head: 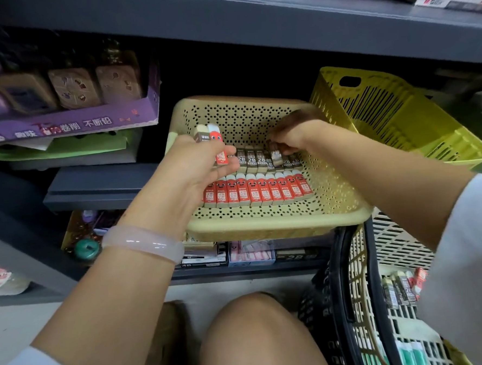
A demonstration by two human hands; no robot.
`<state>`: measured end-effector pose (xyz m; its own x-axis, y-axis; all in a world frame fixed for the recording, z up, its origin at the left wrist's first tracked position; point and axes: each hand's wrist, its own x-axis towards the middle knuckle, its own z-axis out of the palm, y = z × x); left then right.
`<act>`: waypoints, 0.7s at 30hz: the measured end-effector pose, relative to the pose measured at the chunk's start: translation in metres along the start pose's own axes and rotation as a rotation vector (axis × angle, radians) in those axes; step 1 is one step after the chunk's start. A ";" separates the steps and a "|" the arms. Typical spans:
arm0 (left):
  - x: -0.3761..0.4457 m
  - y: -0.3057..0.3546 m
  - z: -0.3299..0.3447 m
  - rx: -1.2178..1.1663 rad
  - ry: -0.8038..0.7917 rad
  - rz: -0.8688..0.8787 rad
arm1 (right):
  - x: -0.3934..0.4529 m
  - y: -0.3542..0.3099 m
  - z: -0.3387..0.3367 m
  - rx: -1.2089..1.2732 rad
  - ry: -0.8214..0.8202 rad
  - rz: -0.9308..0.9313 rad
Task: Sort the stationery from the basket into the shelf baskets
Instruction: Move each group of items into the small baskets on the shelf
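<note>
Erasers [257, 191] line the beige shelf basket [279, 225]; left hand [202, 167] grips two erasers [212, 144], right hand [293, 136] pinches a 2B eraser [276, 157].

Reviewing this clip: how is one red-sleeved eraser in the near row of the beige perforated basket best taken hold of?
Pinch the white cap end of a red-sleeved eraser from above. The row is packed side by side in the beige perforated basket, so the long sides are blocked; only tops and ends are free.
</note>
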<state>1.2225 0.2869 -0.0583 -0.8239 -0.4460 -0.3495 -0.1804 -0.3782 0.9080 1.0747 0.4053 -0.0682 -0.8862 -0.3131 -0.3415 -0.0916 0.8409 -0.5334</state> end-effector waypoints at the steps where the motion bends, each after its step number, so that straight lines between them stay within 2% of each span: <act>1: 0.000 0.000 0.000 -0.001 -0.011 0.004 | 0.002 0.001 0.004 -0.018 -0.059 0.041; 10: 0.000 0.000 0.003 0.035 -0.027 0.001 | 0.001 0.000 0.009 0.071 -0.117 0.060; 12: 0.001 -0.001 0.003 0.047 -0.022 0.008 | -0.005 -0.002 0.006 0.045 -0.030 -0.011; 14: 0.002 -0.002 0.002 0.062 -0.014 0.007 | -0.014 -0.005 0.002 0.225 0.037 -0.175; 16: 0.002 -0.003 0.003 0.066 -0.036 0.010 | -0.027 -0.013 0.001 0.511 -0.177 -0.304; 18: 0.001 -0.002 0.003 0.069 -0.069 0.017 | -0.037 -0.019 0.005 0.573 -0.383 -0.393; 21: -0.001 -0.002 0.004 0.067 -0.076 0.025 | -0.039 -0.025 0.010 0.629 -0.398 -0.450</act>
<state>1.2211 0.2910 -0.0586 -0.8666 -0.3908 -0.3102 -0.1928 -0.3111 0.9306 1.1163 0.3922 -0.0487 -0.5907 -0.7871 -0.1775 -0.0233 0.2365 -0.9714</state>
